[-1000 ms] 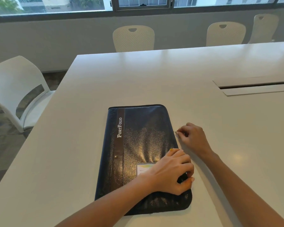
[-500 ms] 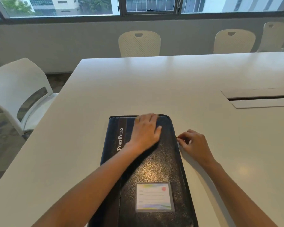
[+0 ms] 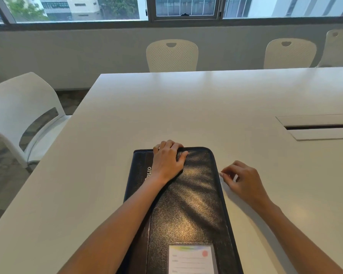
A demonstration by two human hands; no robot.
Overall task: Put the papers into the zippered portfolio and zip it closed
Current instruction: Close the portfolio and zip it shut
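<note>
- The zippered portfolio (image 3: 186,198) lies flat and closed on the white desk (image 3: 186,107), its long side running away from the person and its near end cut off by the bottom of the view.
- No papers show anywhere beside the portfolio; presumably they are already inside, though the cover hides that.
- The left hand (image 3: 167,160) rests palm-down on the portfolio's far end, fingers curled over the far edge. The grip here is a flat press, not a closed hold.
- The right hand (image 3: 241,179) sits on the desk just beside the portfolio's right edge, thumb and forefinger pinched close together against that edge. It may have the zipper pull, but the pull is too small to make out, so I cannot tell.
- The cover looks like grained, glossy leatherette: probably light, a little padded, flexible rather than stiff, and likely to slide on the smooth desk.
- Judgement: pin one end with a flat palm, as the left hand does, and take the zipper tab in a fingertip pinch, easing it around the rounded corners.
</note>
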